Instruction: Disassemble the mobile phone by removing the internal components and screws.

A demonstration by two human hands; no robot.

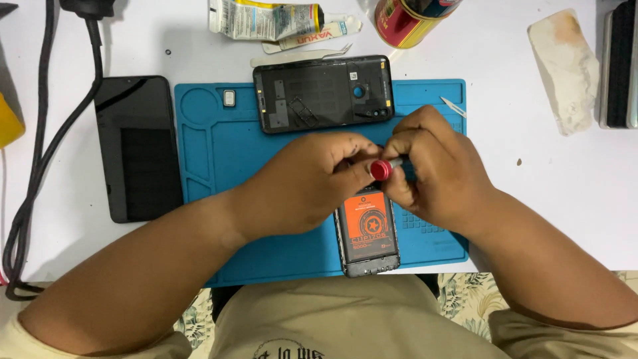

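**Both hands on the opened phone, screwdriver held over it**

Your left hand (306, 183) lies over the upper part of the opened phone (367, 233) and its fingers are bent down on it, so it holds the phone in place on the blue work mat (226, 153). Your right hand (425, 169) is closed around a screwdriver (385, 167) with a red round cap; the cap shows between your two hands, and the tip is hidden under your fingers. The phone lies upright near the front edge of the mat, and you can see its orange and black battery (369, 223) in the lower half.

Behind your hands, the black back cover (323, 93) lies with its inner side up, across the far edge of the mat. A small square part (229, 98) lies on the mat to the left of the cover. A dark phone screen (137, 147) lies on the white table (531, 173), just beside the left edge of the mat. Tweezers (299, 56) and a glue tube (266, 18) are behind the cover, with a red can (405, 20) to their right. A black cable (46, 133) runs down the left side.
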